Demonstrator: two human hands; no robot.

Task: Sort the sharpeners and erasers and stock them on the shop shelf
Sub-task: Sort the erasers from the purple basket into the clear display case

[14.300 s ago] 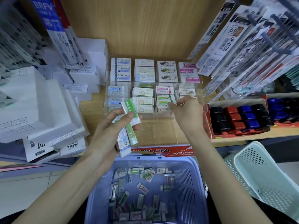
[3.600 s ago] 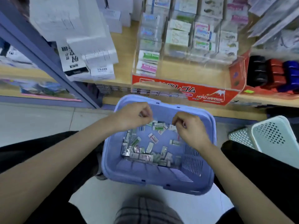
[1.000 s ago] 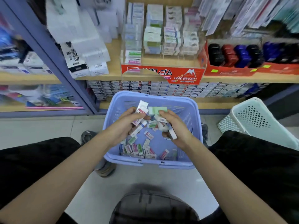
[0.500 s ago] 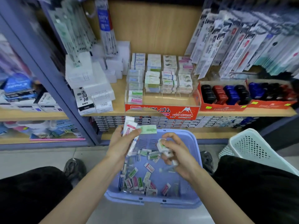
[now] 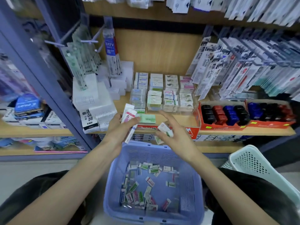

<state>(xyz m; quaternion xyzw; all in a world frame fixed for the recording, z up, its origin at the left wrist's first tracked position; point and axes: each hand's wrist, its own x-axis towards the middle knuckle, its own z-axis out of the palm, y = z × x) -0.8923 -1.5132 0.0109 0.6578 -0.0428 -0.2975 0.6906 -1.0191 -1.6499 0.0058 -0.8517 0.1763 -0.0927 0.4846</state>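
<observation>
Here we hold both forearms up over the blue basket [image 5: 191,176]: our left hand [image 5: 119,129] grips fanned erasers [image 5: 129,115], our right hand [image 5: 172,137] pinches small erasers [image 5: 163,127], index finger stretched toward the shelf [image 5: 267,131]

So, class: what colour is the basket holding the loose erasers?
The basket is pale purple-blue; head view.

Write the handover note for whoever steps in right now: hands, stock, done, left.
Left hand: grips a bunch of erasers, a green eraser at its fingertips.
Right hand: holds a few small erasers.
Both hover above the blue basket, facing the shelf.
Done: stacked erasers fill the tray's back rows.
Left: shelve what is held, then sort the loose erasers lying in the basket.
</observation>
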